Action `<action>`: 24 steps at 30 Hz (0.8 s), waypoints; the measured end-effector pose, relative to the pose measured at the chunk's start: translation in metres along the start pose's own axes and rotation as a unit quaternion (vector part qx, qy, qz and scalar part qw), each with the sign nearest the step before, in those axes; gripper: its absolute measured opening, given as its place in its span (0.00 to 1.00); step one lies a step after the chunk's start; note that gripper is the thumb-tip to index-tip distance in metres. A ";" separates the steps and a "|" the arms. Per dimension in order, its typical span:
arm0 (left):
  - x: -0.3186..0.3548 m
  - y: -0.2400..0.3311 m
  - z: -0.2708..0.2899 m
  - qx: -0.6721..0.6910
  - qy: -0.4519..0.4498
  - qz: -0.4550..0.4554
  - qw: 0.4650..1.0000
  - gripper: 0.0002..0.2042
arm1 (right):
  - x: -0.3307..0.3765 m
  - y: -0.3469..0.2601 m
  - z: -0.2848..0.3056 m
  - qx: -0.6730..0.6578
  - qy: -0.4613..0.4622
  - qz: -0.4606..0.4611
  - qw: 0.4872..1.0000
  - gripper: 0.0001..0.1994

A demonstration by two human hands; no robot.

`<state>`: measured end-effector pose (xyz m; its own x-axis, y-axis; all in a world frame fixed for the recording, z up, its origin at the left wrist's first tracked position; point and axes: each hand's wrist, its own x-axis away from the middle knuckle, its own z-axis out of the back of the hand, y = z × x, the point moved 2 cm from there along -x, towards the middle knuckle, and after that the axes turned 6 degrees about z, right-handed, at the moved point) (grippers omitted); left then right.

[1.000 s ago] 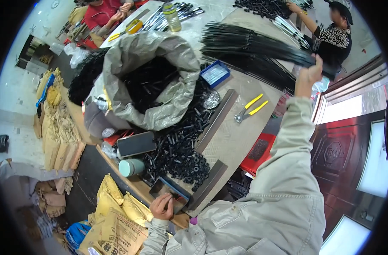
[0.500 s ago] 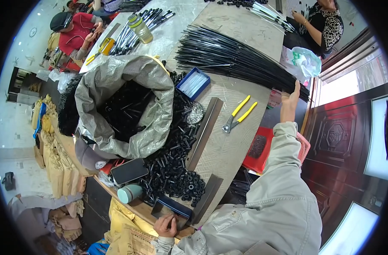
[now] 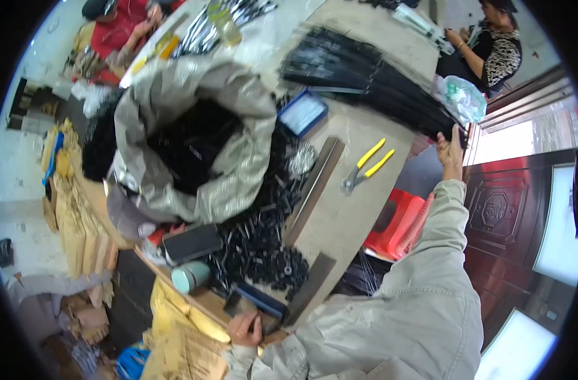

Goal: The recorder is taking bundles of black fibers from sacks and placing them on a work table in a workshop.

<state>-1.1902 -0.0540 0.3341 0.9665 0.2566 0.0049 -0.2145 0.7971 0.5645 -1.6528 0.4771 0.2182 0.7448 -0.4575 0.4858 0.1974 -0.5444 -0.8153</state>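
Note:
My right hand (image 3: pixel 450 153) reaches out at the right, palm and outstretched fingers against the near end of a big bundle of thin black rods (image 3: pixel 381 85). The bundle lies slantwise over the table and sticks out past its right edge. Down at the front edge, my left hand (image 3: pixel 245 329) is curled at the rim of a small dark blue box (image 3: pixel 261 301). What its fingers hold, if anything, is hidden. Beyond that box spreads a heap of small black tubular parts and rings (image 3: pixel 258 256).
An open grey woven sack (image 3: pixel 241 183) of black parts stands left. Yellow-handled pliers (image 3: pixel 370 164), metal bars (image 3: pixel 314 190), a blue box of clear sticks (image 3: pixel 303 114), a phone (image 3: pixel 192 243) and a green-lidded cup (image 3: pixel 190 277) surround the heap. Two people sit across the table.
The view has shifted and blurred. My right hand has moved a little right and down, still against the rods' ends. My left hand stays by the small box.

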 end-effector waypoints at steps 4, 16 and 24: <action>-0.004 0.005 0.007 -0.012 0.004 0.017 1.000 0.07 | 0.010 0.008 -0.012 -0.148 -0.013 0.084 0.985 0.21; 0.002 -0.007 0.013 0.011 0.045 -0.005 0.999 0.08 | 0.102 0.059 -0.048 -0.056 -0.139 0.126 0.981 0.09; 0.023 -0.020 0.002 0.073 0.153 -0.098 0.981 0.05 | 0.329 0.077 -0.132 0.262 -0.378 0.299 0.836 0.16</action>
<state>-1.1631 -0.0651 0.3241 0.8948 0.2767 -0.3504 0.0142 0.7667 0.6418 -1.4767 0.1921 0.3571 0.9611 0.1458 -0.2346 -0.2499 0.0969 -0.9634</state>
